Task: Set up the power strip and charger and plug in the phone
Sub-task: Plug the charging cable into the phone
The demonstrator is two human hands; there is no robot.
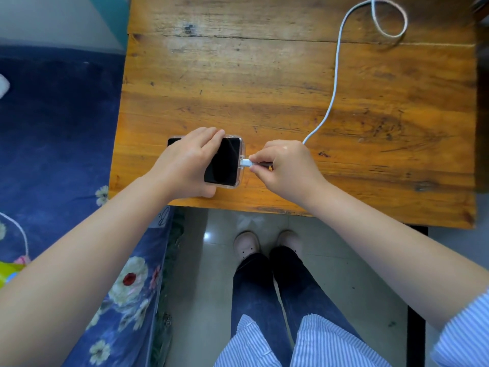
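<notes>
A black phone [225,162] in a clear case lies flat near the front edge of the wooden table [291,83], its screen dark. My left hand [185,165] grips it across its left part. My right hand [284,168] pinches the white plug [246,162] of the charging cable, which sits at the port on the phone's right end. The white cable [335,75] runs from under my right hand up the table and loops at the far right edge. No power strip or charger block is in view.
A bed with a dark blue flowered cover [58,144] stands against the table's left side. Below the table's front edge are pale floor tiles [206,274] and my shoes [247,243]. A thin cord [22,234] lies on the bed.
</notes>
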